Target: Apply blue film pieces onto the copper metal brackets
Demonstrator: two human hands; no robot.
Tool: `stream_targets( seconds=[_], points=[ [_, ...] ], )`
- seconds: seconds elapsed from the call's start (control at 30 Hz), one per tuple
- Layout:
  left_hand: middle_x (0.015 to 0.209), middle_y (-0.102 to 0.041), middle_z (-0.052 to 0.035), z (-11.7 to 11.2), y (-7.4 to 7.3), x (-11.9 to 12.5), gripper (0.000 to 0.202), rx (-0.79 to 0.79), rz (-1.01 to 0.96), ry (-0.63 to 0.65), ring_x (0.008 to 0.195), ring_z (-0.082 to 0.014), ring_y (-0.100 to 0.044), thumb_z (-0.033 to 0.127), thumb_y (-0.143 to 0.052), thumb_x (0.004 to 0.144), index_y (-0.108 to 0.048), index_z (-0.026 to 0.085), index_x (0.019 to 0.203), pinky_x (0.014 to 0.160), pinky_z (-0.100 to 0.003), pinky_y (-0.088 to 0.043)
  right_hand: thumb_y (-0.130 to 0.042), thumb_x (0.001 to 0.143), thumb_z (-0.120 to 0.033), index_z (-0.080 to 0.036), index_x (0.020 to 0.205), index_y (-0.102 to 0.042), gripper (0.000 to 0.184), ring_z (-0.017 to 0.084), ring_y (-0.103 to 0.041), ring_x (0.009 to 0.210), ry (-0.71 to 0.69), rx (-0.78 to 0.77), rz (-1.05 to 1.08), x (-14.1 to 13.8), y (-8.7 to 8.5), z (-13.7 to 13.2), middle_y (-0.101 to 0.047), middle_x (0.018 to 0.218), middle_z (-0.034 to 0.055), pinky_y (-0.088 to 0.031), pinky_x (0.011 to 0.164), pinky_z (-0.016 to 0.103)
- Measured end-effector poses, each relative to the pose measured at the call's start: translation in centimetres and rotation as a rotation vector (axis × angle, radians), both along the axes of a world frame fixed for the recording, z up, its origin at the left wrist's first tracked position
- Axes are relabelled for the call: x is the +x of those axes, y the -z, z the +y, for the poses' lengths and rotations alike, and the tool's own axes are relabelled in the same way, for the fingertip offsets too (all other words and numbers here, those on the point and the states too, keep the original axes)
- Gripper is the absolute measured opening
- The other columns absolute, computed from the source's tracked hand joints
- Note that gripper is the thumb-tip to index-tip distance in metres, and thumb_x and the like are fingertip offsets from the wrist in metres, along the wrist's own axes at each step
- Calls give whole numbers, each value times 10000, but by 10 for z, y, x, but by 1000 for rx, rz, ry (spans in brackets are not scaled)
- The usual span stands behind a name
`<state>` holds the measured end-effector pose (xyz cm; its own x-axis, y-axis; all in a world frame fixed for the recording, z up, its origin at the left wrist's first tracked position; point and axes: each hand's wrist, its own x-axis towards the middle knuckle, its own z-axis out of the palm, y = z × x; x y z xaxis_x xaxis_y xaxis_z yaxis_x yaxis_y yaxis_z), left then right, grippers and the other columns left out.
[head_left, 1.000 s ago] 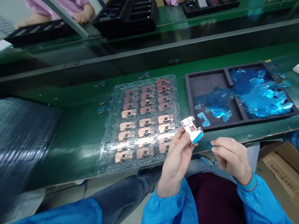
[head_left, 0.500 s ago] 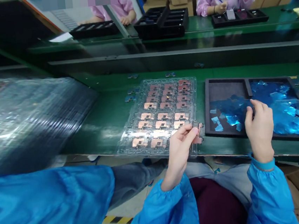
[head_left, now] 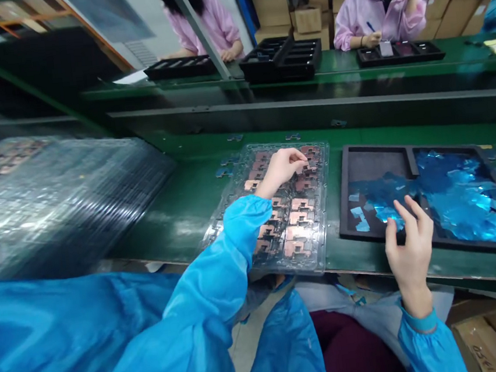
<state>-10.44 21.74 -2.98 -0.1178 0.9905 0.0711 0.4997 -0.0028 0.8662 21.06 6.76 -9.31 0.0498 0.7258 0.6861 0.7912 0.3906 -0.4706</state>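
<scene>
My left hand [head_left: 285,169] reaches over the clear plastic tray [head_left: 326,248], thumb and fingers pinched at a small flat copper-coloured part [head_left: 311,152] in its far right area. More such parts lie in rows in the tray, some darker and some brighter; my forearm hides those on the left. My right hand [head_left: 412,246] hovers at the front edge of a black foam tray [head_left: 343,200], fingers spread and nothing visible in them. Pieces of shiny blue film [head_left: 464,200] heap in that tray's right side and spill into the left.
At left stands a tall stack of clear trays [head_left: 69,197]. Loose small parts [head_left: 234,137] lie along the green bench [head_left: 186,180]. Across a ledge, two people in pink sit behind black boxes [head_left: 280,60]. A cardboard box [head_left: 494,332] is at lower right; a person in blue is close at left.
My left hand has moved from the tray's near right corner, where it held a part, to the far right rows. My right hand has come slightly nearer and left. The view has tilted up.
</scene>
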Motion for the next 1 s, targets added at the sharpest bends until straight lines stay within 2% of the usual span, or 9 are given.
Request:
stream_targets(
  seconds=[0.17,0.33,0.4,0.6,0.73,0.8,0.87,0.93,1.0],
  points=[
    [726,-751,-57,18,23,-10,36,3,170,89,742,-249,-672,228,-781,820,-782,193,813,783,-371,-486,-637,1053,-188,-238,1457,-679,410,346,-676,1336,40,37,9,9,9,-5,-665,1486,193,-585,1091,570],
    [1122,-787,-132,9,38,-18,137,139,318,138,1113,-311,-668,223,-667,938,-794,195,981,1013,-424,-461,-662,1038,-145,-255,1450,-690,427,338,-694,1313,38,45,36,9,17,-4,-677,1475,179,-595,1076,548],
    [1216,-768,-135,1,40,-20,168,177,375,185,1206,-313,-637,234,-641,986,-795,202,1043,1091,-435,-431,-663,1034,-136,-254,1436,-702,420,338,-702,1300,38,50,43,8,19,-4,-683,1469,175,-598,1073,545],
    [1188,-750,-125,-11,44,-16,172,178,544,283,1177,-317,-629,231,-645,1024,-802,213,1090,1108,-470,-445,-654,1027,-101,-332,1464,-695,496,360,-722,1254,35,57,86,9,13,-7,-698,1456,146,-614,1035,548],
    [1280,-752,-129,-12,37,-9,235,166,619,268,1233,-312,-625,215,-607,1045,-800,211,1180,1150,-484,-451,-640,1016,-54,-281,1429,-708,476,320,-749,1178,-105,53,135,-11,1,-31,-750,1321,143,-637,991,490],
    [1393,-735,-114,-24,29,-17,288,164,643,211,1312,-298,-604,257,-621,1054,-776,234,1296,1196,-456,-441,-661,1024,-99,-242,1337,-733,351,249,-780,1023,-259,-43,236,-32,-1,-51,-783,1176,112,-665,851,368],
    [1494,-697,-101,-50,20,-36,367,153,667,70,1400,-291,-568,324,-611,1072,-720,244,1413,1246,-442,-412,-676,1055,-244,-216,1319,-718,269,193,-775,865,-375,-327,355,-55,2,-69,-788,1104,97,-642,684,273],
    [1507,-687,-141,-87,15,-64,422,108,696,-161,1438,-327,-553,368,-569,1083,-683,202,1454,1264,-489,-393,-685,1054,-439,-175,1426,-657,457,178,-755,774,-359,-613,441,-74,11,-79,-785,1108,114,-619,608,258],
    [1391,-728,-215,-128,17,-92,426,21,712,-406,1373,-393,-605,364,-547,1066,-699,132,1390,1208,-562,-435,-680,1013,-607,-120,1512,-590,703,180,-725,709,-288,-766,488,-88,19,-78,-775,1092,128,-608,601,282]
  ],
)
